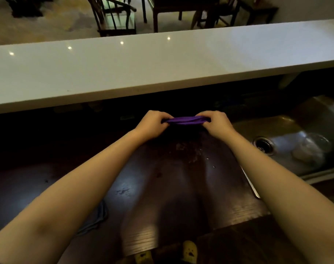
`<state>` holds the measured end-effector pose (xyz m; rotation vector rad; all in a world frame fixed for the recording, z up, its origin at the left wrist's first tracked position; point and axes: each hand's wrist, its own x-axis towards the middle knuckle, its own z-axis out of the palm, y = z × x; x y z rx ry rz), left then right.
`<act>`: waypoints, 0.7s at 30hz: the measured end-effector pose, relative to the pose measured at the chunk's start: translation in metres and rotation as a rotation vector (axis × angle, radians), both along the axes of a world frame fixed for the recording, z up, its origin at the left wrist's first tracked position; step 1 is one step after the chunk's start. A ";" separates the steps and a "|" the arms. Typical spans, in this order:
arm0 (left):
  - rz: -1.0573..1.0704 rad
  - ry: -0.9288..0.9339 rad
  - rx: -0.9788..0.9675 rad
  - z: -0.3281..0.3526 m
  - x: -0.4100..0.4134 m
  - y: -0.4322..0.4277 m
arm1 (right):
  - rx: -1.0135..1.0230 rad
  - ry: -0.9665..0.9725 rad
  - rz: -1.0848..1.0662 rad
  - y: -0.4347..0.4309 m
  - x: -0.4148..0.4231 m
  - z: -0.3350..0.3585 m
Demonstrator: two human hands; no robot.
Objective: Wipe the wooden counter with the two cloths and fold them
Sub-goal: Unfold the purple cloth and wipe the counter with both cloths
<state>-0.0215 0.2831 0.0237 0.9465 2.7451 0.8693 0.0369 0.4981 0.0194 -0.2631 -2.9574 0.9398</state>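
Hands, left and right, fingers pinched on opposite ends of bunched purple cloth, stretch it taut above dark wooden surface, likely squaring for folding; blue cloth lies near-left.

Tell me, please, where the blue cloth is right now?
In the head view, the blue cloth lies on the dark wooden counter at lower left, partly hidden under the left forearm, away from the purple cloth.

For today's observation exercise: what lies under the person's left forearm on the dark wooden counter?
A bluish cloth lies on the wooden counter, partly showing beside the left forearm. The rest is covered by the arm.
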 end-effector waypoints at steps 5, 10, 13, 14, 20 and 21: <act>-0.044 -0.056 -0.074 -0.061 0.035 0.009 | 0.037 -0.048 0.063 0.009 0.027 -0.065; -0.071 -0.075 -0.113 -0.094 0.064 0.013 | 0.072 -0.075 0.138 0.021 0.055 -0.101; -0.045 -0.074 -0.115 -0.102 0.073 0.013 | 0.082 -0.076 0.208 0.027 0.066 -0.108; -0.039 -0.068 -0.118 -0.104 0.074 0.013 | 0.089 -0.084 0.225 0.029 0.068 -0.108; -0.090 -0.081 -0.171 -0.112 0.078 0.000 | 0.279 -0.202 0.294 0.018 0.075 -0.095; -0.044 -0.057 -0.128 -0.111 0.076 -0.006 | 0.291 -0.165 0.266 0.012 0.073 -0.092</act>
